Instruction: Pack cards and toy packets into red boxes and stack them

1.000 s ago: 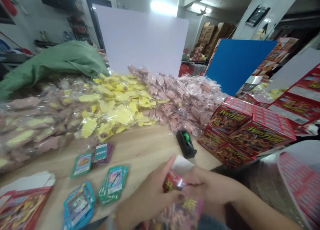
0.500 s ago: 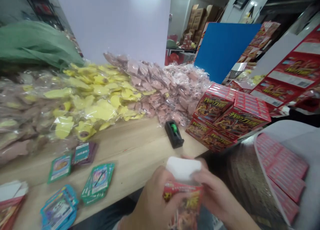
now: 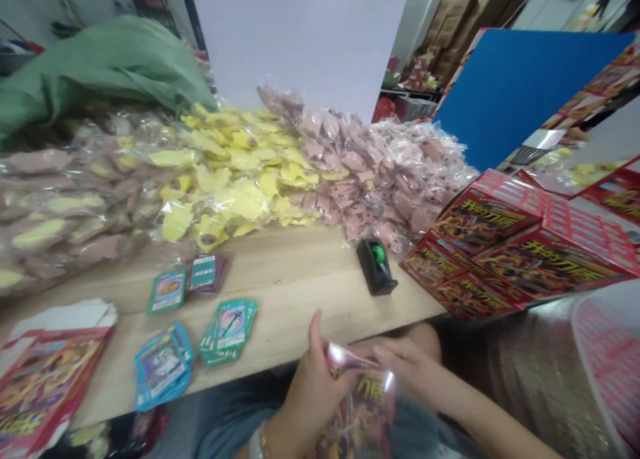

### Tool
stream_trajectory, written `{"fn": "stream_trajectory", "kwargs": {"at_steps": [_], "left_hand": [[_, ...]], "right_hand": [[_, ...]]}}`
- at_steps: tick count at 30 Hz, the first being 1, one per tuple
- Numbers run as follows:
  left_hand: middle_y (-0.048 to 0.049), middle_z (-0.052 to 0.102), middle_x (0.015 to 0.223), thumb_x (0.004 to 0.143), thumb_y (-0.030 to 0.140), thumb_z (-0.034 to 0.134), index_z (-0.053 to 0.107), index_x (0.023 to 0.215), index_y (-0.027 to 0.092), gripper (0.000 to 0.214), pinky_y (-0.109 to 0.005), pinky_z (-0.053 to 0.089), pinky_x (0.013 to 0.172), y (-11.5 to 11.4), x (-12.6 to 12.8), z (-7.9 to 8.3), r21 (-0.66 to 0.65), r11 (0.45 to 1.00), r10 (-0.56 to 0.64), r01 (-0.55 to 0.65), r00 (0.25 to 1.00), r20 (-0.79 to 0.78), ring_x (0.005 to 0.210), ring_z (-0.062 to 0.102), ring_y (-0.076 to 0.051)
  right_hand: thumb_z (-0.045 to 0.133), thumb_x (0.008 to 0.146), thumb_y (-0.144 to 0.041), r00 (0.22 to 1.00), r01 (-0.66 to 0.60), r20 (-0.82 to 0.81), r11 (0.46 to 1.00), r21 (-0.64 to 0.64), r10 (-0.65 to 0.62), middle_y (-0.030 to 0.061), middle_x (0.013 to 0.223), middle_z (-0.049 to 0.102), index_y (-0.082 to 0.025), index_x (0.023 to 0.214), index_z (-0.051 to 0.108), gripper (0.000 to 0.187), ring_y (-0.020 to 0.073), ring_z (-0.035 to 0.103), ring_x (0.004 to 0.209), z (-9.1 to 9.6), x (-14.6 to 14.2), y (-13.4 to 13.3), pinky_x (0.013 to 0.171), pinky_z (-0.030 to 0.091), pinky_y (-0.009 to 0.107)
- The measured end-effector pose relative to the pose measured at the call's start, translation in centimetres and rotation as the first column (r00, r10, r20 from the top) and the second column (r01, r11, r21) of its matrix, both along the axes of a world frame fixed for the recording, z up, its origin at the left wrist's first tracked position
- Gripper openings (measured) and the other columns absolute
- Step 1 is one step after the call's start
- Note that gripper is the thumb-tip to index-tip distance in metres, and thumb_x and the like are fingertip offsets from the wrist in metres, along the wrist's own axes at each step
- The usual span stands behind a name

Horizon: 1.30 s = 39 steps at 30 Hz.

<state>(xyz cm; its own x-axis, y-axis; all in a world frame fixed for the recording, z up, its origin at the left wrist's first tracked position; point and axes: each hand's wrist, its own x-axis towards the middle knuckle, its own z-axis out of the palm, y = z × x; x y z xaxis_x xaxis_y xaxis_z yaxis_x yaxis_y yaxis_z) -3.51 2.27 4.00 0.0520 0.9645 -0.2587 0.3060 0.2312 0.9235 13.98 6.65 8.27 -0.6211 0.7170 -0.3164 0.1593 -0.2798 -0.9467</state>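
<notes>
A small red printed card box [image 3: 363, 412] is held low over my lap. My left hand [image 3: 320, 379] grips its left side, with the thumb across the front and the index finger pointing up. At the top edge, my right hand [image 3: 400, 359] has its fingers closed on the box, where the white flap no longer shows. On the table to the left lie a stack of green cards [image 3: 231, 329], a stack of blue cards [image 3: 163, 369], a smaller green-edged stack [image 3: 167, 291] and purple cards [image 3: 213, 272]. A black tape dispenser [image 3: 376, 266] with green tape stands beyond my hands.
Bagged yellow and pink soft toys [image 3: 240, 179] are heaped along the back. Red display boxes [image 3: 525, 239] are stacked at right, above a plastic-lined container [image 3: 595, 379]. Flattened red boxes [image 3: 50, 372] lie at left. A green sack [image 3: 110, 66] and blue panel [image 3: 530, 92] stand behind.
The view has turned left, so more flattened boxes show. The box's white top flap has gone from sight under my right hand, and my left index finger has lifted.
</notes>
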Motion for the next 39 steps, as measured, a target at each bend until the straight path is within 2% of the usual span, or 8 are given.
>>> {"fn": "stream_trajectory", "kwargs": {"at_steps": [7, 13, 19, 23, 27, 35, 37, 39], "left_hand": [[-0.006, 0.056, 0.107, 0.061, 0.028, 0.073, -0.002, 0.138, 0.025, 0.107, -0.035, 0.041, 0.086, -0.6, -0.3, 0.1, 0.03, 0.995, -0.093, 0.09, 0.993, 0.073, 0.096, 0.054, -0.022], [-0.0052, 0.052, 0.11, 0.055, 0.029, 0.077, -0.001, 0.138, 0.026, 0.114, -0.034, 0.041, 0.086, -0.9, -0.8, 0.3, 0.078, 0.996, -0.04, 0.032, 0.993, 0.112, 0.095, 0.053, -0.02], [-0.006, 0.053, 0.109, 0.063, 0.019, 0.068, 0.029, 0.133, 0.022, 0.08, -0.024, 0.045, 0.068, 1.0, -2.0, 1.2, 0.017, 0.972, -0.226, 0.233, 0.92, 0.321, 0.078, 0.055, -0.013], [0.0021, 0.061, 0.08, 0.057, 0.014, 0.071, 0.004, 0.139, 0.022, 0.106, -0.022, 0.042, 0.058, 1.2, -1.9, 1.7, 0.018, 0.952, -0.305, 0.307, 0.934, 0.184, 0.064, 0.053, -0.011], [-0.0028, 0.061, 0.098, 0.056, 0.017, 0.074, -0.006, 0.138, 0.024, 0.115, -0.026, 0.044, 0.069, 0.9, -1.6, 2.0, 0.068, 0.944, -0.329, 0.322, 0.923, 0.198, 0.078, 0.056, -0.015], [-0.0061, 0.057, 0.111, 0.053, 0.013, 0.075, -0.008, 0.138, 0.024, 0.119, -0.029, 0.045, 0.077, 0.2, -1.9, 1.0, 0.093, 0.964, -0.265, 0.249, 0.927, 0.266, 0.086, 0.057, -0.016], [-0.0042, 0.06, 0.104, 0.06, 0.011, 0.07, -0.006, 0.138, 0.023, 0.11, -0.026, 0.047, 0.071, 0.7, -2.6, 1.9, 0.099, 0.953, -0.302, 0.285, 0.906, 0.296, 0.081, 0.059, -0.015], [-0.0019, 0.064, 0.092, 0.07, 0.015, 0.062, 0.013, 0.139, 0.022, 0.084, -0.024, 0.048, 0.068, 2.0, -3.7, 3.6, 0.164, 0.913, -0.402, 0.372, 0.889, 0.219, 0.075, 0.06, -0.013]], "right_hand": [[0.044, 0.086, -0.032, 0.939, -0.205, 0.336, 0.902, 0.38, 0.072, 0.0035, 0.094, 0.068, -0.026, 0.112, 0.06, 0.031, 0.0204, 0.061, 0.085, 2.0, -1.8, 0.6, 0.081, 0.046, 0.032], [0.047, 0.085, -0.031, 0.926, -0.337, 0.294, 0.873, 0.353, 0.238, 0.0058, 0.113, 0.06, -0.024, 0.122, 0.052, 0.038, 0.0212, 0.056, 0.099, 4.0, -2.1, -0.2, 0.087, 0.044, 0.033], [0.043, 0.086, -0.035, 0.944, -0.133, 0.331, 0.918, 0.373, 0.002, 0.0087, 0.109, 0.061, -0.021, 0.116, 0.057, 0.035, 0.022, 0.056, 0.1, 1.9, -2.5, -1.4, 0.089, 0.042, 0.036], [0.049, 0.083, -0.035, 0.96, -0.124, 0.274, 0.958, 0.26, 0.05, 0.0032, 0.084, 0.068, -0.02, 0.093, 0.068, 0.026, 0.0208, 0.062, 0.078, 1.4, -2.2, 0.2, 0.073, 0.049, 0.033], [0.047, 0.084, -0.034, 0.969, -0.199, 0.174, 0.971, 0.13, 0.175, 0.0021, 0.089, 0.068, -0.021, 0.103, 0.064, 0.029, 0.0186, 0.062, 0.078, 2.3, -1.9, 1.6, 0.072, 0.049, 0.033], [0.043, 0.087, -0.032, 0.86, -0.502, 0.309, 0.783, 0.367, 0.406, 0.0071, 0.134, 0.039, -0.028, 0.13, 0.04, 0.043, 0.0202, 0.037, 0.122, 3.5, -2.3, -0.1, 0.1, 0.031, 0.037], [0.045, 0.086, -0.035, 0.88, -0.458, 0.329, 0.792, 0.403, 0.341, 0.0068, 0.141, 0.027, -0.028, 0.133, 0.033, 0.05, 0.0225, 0.027, 0.128, 2.9, -1.9, -0.9, 0.104, 0.024, 0.04], [0.041, 0.086, -0.043, 0.956, -0.172, 0.292, 0.839, 0.517, 0.017, 0.0087, 0.138, 0.032, -0.027, 0.13, 0.039, 0.047, 0.0237, 0.035, 0.123, 1.7, -0.7, -0.2, 0.101, 0.029, 0.042]]}}
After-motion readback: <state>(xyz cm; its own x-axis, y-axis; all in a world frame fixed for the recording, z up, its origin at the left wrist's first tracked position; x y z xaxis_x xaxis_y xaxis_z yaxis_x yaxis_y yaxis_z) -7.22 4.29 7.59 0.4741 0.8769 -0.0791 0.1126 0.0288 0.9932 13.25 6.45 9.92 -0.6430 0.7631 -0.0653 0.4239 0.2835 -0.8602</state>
